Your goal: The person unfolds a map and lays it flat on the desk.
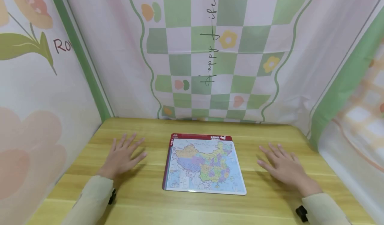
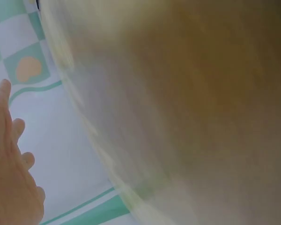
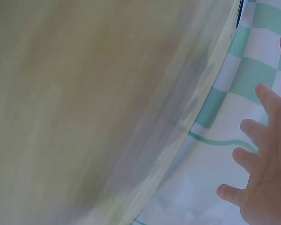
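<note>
A flat map board (image 1: pixel 204 165) with a red top strip and a coloured map of China lies on the wooden table (image 1: pixel 141 201), in the middle of the head view. To its left is my left hand (image 1: pixel 121 156), palm down with the fingers spread, apart from the board. My right hand (image 1: pixel 283 165) is spread in the same way on the board's other side, also holding nothing. In the left wrist view the left hand (image 2: pixel 11 164) shows at the left edge; the right hand (image 3: pixel 267 159) shows at the right edge of its own wrist view.
Behind the table hangs a curtain (image 1: pixel 204 63) with green and white checks and the words "Happy Life". Patterned cloth (image 1: pixel 39 95) with large flowers closes off the left side, and more cloth (image 1: pixel 357 108) hangs at the right. Dark wrist straps (image 1: pixel 301 213) show at the sleeves.
</note>
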`<state>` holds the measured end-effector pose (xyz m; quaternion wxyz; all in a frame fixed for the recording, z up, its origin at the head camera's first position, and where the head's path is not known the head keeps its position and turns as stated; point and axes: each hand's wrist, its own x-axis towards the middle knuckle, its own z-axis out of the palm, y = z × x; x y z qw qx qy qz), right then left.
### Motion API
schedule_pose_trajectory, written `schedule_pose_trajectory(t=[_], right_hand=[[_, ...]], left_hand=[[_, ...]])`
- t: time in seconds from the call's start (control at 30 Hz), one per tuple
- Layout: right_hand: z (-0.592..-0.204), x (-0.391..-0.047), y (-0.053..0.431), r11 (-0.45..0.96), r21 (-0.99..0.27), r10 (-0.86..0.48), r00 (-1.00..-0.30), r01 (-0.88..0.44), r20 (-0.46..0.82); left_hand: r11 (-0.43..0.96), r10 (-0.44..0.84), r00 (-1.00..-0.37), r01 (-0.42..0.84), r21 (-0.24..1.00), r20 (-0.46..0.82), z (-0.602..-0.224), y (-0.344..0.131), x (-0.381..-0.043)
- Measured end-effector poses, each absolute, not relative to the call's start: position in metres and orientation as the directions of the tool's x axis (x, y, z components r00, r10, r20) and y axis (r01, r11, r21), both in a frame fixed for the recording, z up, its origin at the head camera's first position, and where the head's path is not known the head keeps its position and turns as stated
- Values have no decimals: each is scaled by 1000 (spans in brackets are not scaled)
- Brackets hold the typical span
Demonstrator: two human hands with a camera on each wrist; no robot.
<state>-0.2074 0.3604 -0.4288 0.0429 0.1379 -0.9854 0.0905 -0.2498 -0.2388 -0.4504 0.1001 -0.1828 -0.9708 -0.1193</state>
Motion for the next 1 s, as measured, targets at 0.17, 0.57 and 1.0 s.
schedule_pose_trajectory(t=[0.17,0.57,1.0], right_hand=[[-430,-209,354,941,-164,-281,-953,-297,114],[-428,-205,331,897,-204,-369,-919,-392,140],[-425,-201,310,838,-276,-449,-882,-471,144]], left_hand=[[891,356,-902,407,203,246,-450,-233,-251],[849,437,-853,496,182,284,-452,-218,-253],[749,584,-761,639,175,281,-453,-203,-251]])
